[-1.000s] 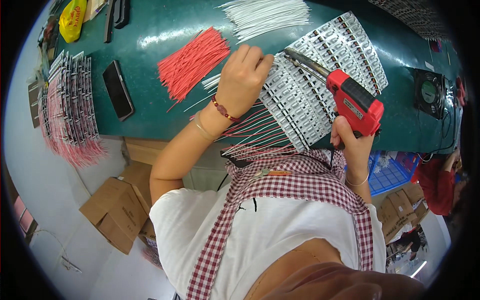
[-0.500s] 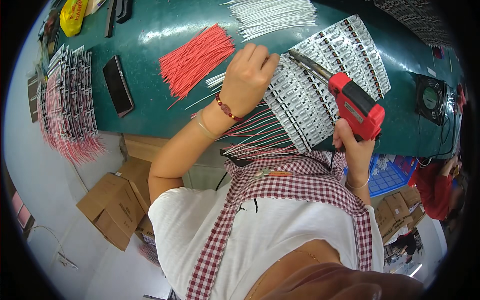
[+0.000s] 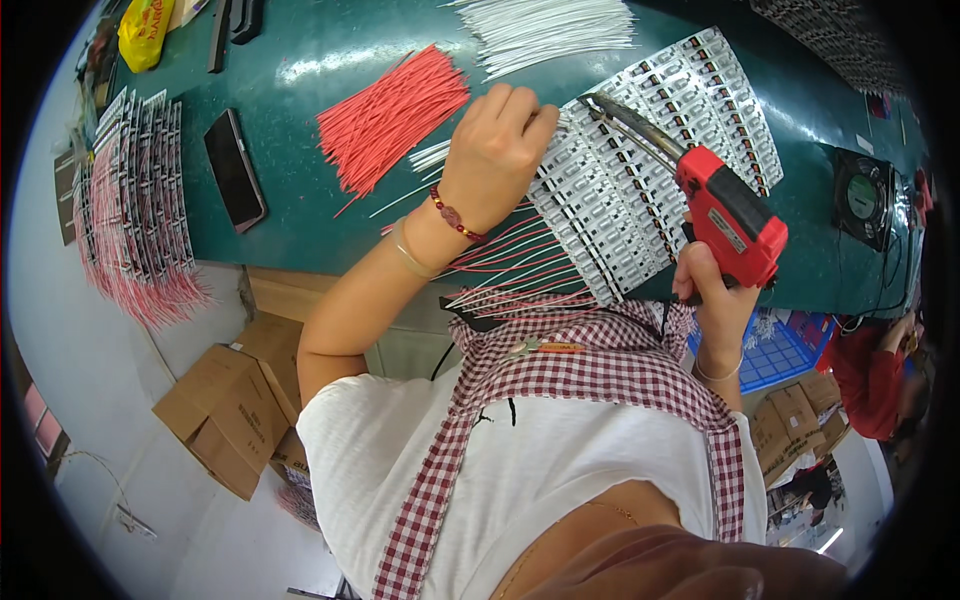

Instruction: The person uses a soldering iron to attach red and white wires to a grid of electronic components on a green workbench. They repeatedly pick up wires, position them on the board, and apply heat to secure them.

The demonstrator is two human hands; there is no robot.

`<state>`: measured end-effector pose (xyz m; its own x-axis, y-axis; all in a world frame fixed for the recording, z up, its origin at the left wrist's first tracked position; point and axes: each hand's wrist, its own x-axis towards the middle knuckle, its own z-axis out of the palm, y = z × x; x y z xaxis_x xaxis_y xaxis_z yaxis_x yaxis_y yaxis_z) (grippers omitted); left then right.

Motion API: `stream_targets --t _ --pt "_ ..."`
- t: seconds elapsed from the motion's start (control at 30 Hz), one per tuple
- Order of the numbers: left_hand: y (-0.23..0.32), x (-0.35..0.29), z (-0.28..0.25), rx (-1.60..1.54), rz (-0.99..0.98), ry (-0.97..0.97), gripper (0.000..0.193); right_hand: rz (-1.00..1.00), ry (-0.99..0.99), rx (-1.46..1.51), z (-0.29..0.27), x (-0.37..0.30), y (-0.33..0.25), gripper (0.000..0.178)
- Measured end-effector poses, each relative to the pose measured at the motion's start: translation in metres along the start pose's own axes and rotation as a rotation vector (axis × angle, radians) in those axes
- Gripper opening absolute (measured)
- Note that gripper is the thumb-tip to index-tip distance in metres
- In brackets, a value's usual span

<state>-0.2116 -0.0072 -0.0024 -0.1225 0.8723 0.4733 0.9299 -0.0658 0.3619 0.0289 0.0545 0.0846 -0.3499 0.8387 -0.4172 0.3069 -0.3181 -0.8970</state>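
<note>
My right hand (image 3: 715, 300) grips a red and black soldering gun (image 3: 735, 222), with its long tip reaching up and left over a white circuit board panel (image 3: 690, 110). The panel carries rows of small parts and lies at a slant on the table. Beside its upper left edge, close to the gun's tip, my left hand (image 3: 495, 150) is closed with the fingers curled together. What these fingers pinch is hidden. Red and white wires (image 3: 530, 262) run out from the panel's lower left edge, under my left wrist.
Red wires (image 3: 395, 120) and white wires (image 3: 545, 35) lie in piles on the green table (image 3: 290, 160). A phone (image 3: 235, 170) and wired panels (image 3: 140, 200) are at left. A small fan (image 3: 862, 198) stands at right, near a blue basket (image 3: 765, 350) and a person in red (image 3: 875, 380).
The soldering gun and my right hand have shifted a little to the right, the gun's body also slightly down. My left hand has barely moved and stays closed by the panel's edge.
</note>
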Motion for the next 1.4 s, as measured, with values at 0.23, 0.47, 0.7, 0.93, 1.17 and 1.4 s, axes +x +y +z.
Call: stream_targets --t 0.23,0.47,0.7,0.93,1.17,1.4 --pt "0.001 0.001 -0.001 -0.001 -0.005 -0.005 0.029 -0.019 -0.036 -0.130 0.002 0.003 0.008 0.016" --pt "0.001 0.000 -0.001 -0.005 -0.006 -0.012 0.029 -0.114 -0.014 -0.200 0.001 0.002 0.014 0.023" --pt "0.001 0.000 0.000 0.008 0.000 -0.005 0.027 -0.023 0.017 -0.048 0.000 -0.007 0.000 0.016" --pt "0.001 0.001 -0.001 0.028 0.002 -0.014 0.027 -0.055 -0.041 -0.080 0.004 0.003 0.006 0.015" --pt "0.001 0.000 -0.001 0.020 -0.002 -0.013 0.026 -0.062 -0.043 -0.109 0.006 0.004 0.008 0.014" --pt "0.002 0.000 0.000 0.022 0.003 0.005 0.026 -0.056 -0.023 -0.027 0.005 0.001 0.004 0.013"
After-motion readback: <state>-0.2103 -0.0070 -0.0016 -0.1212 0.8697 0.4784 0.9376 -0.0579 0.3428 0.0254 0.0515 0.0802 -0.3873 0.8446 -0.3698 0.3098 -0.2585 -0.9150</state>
